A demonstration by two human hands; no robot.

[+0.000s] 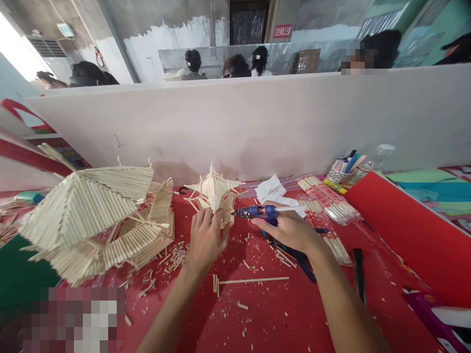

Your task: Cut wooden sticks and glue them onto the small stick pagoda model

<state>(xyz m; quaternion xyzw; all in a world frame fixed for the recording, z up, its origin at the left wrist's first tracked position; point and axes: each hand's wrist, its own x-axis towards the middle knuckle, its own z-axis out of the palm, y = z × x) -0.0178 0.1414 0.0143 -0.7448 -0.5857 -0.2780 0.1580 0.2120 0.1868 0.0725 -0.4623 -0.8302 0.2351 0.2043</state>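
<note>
A small pavilion model (214, 189) built of thin wooden sticks, with a pointed roof and upturned corners, stands near the back of the red table. My left hand (208, 233) grips its near side, fingers closed against it; the fingertips are partly hidden. In my right hand (292, 229) is a blue glue gun (253, 212) with a clear glue stick at its back end. Its nozzle points left, close to the model's right side; whether they touch I cannot tell. On the left stands a larger stick pavilion model (88, 206) with a wide layered roof.
Stick offcuts (176, 257) and one long stick (253, 280) lie on the red table (206, 318). Packs of sticks (327, 201), white tissue (272, 189), a pen basket (338, 174) and a black cutter (359, 274) are on the right. A white partition (235, 127) stands behind; people sit beyond it.
</note>
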